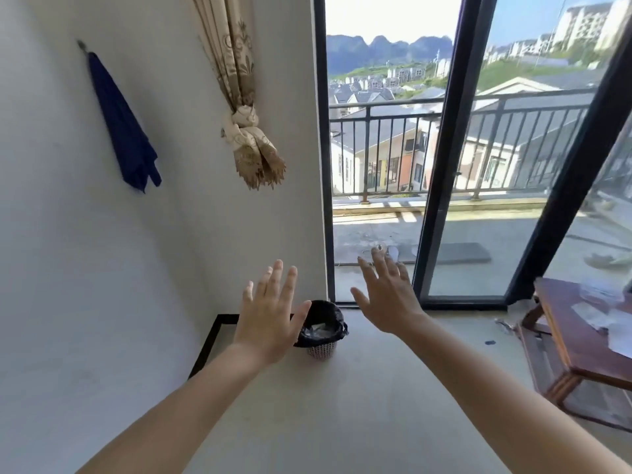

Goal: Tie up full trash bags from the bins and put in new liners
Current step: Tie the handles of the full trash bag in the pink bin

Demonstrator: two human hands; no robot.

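A small woven bin (321, 349) stands on the floor in the corner by the wall and the glass door. A black trash bag (326, 314) lines it, folded over the rim, with pale rubbish inside. My left hand (270, 316) is stretched out in front of me, palm down, fingers spread, and it covers the bin's left edge in the view. My right hand (388, 295) is held out to the right of the bin, also spread and holding nothing. Both hands are well above the floor.
A white wall (102, 268) runs along the left with a blue cloth (124, 128) on a hook and a knotted curtain (246, 131). Sliding glass doors (441, 165) face a balcony. A wooden table (581, 340) with papers stands at the right.
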